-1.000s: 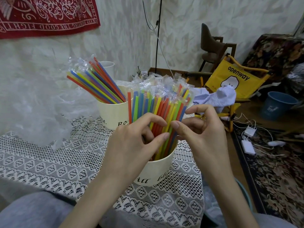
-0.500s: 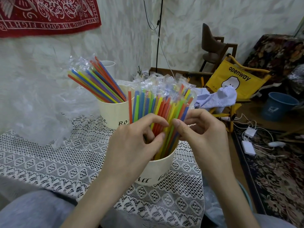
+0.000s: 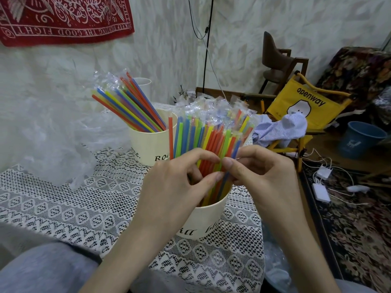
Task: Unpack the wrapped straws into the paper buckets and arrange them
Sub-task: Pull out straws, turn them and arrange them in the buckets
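Head view: the straws [image 3: 211,142] stand in the near bucket [image 3: 208,218], a thick bunch in clear wrappers, fanned a little to the right; the bucket sits on the lace cloth [image 3: 63,208] at the table's front edge. Both hands meet at the middle of the bunch; the left hand [image 3: 175,187] has its thumb and forefinger curled round several straws, and the right hand [image 3: 262,178] pinches a few at the right side, its other fingers folded in. Compared with one second ago the right hand has closed: its fingers were then raised and spread, now they are bent down to the bunch; the left hand has stayed almost where it was. The bunch itself has hardly moved. I judge from this that the unpacking into this bucket is done and the work is now the arranging, that is, pressing the straws together so that they stand evenly.

Behind and to the left stands the far bucket [image 3: 152,144], with fewer straws leaning to the left; it is just beside the near one. Left of it lies a heap of clear plastic [image 3: 53,140]. To the right, off the table, are a yellow chair [image 3: 300,104] and a blue bin [image 3: 359,140].
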